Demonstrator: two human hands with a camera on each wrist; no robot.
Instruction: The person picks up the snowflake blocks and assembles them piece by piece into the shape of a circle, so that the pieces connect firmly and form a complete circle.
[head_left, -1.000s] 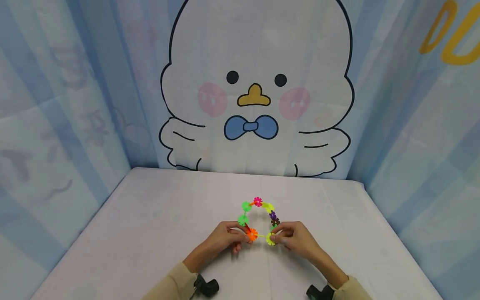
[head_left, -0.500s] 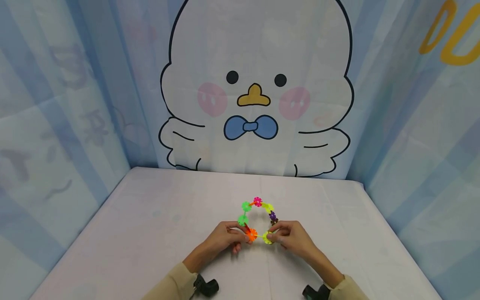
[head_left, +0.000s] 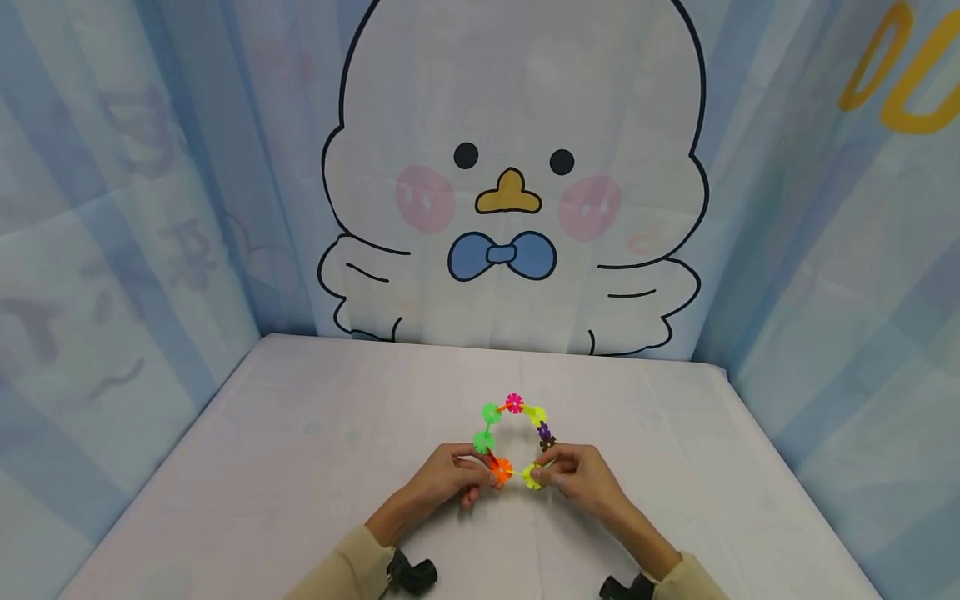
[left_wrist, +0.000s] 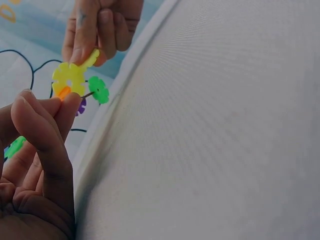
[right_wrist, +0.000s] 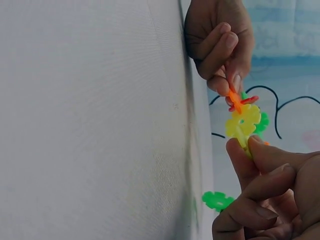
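Note:
Several flower-shaped plastic snowflake discs are joined into a ring, with a pink disc (head_left: pixel 513 403) at its far side. Green discs (head_left: pixel 483 442) run down the left; purple and dark ones (head_left: pixel 544 431) run down the right. The left hand (head_left: pixel 453 477) pinches an orange disc (head_left: pixel 502 472) at the near left of the ring. Opposite it, the right hand (head_left: pixel 581 477) pinches a yellow disc (head_left: pixel 532 477). Between the two hands, another yellow disc (right_wrist: pixel 242 121) shows face-on in the right wrist view and edge-on in the head view. Fingers partly cover the gripped discs.
A white cloth-covered table (head_left: pixel 360 400) lies under the hands. Behind it hangs a curtain (head_left: pixel 517 308) printed with a cartoon bird, and more curtains stand at both sides. Black wrist cameras (head_left: pixel 412 573) sit at the cuffs of the beige sleeves (head_left: pixel 345 567).
The right hand has moved a little left with its yellow disc, narrowing the gap to the orange disc. The ring has shifted slightly left; the left hand has barely moved.

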